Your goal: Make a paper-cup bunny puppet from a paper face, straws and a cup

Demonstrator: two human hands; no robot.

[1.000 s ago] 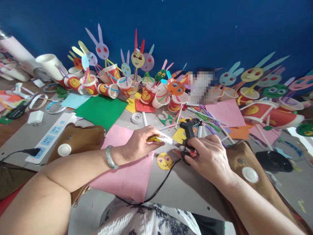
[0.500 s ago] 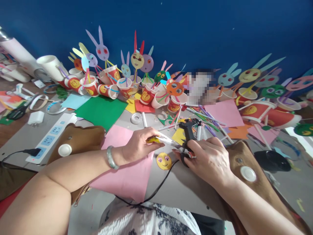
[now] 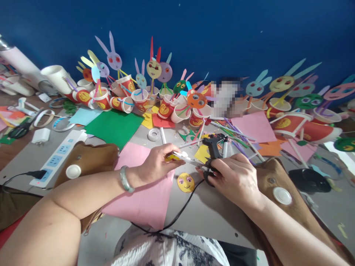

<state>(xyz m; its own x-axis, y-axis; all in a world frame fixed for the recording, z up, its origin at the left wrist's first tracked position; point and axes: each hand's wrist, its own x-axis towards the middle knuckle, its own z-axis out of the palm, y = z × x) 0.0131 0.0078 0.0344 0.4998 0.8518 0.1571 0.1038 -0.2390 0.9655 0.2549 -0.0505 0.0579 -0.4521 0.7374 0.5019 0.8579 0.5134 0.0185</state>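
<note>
A white power strip (image 3: 61, 155) lies at left, a black plug (image 3: 38, 174) in it — a white adapter (image 3: 41, 136) nearby — before a blue wall (image 3: 177, 22).

Paper disc (image 3: 185, 182) on table (image 3: 210, 218), left of right hand (image 3: 235, 177) — cups (image 3: 166, 107) behind, along wall (image 3: 177, 22) — power strip (image 3: 58, 157) off left.

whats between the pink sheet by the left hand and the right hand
In the head view, the yellow smiley face, part of the black cord and the scissors' handles.
</note>
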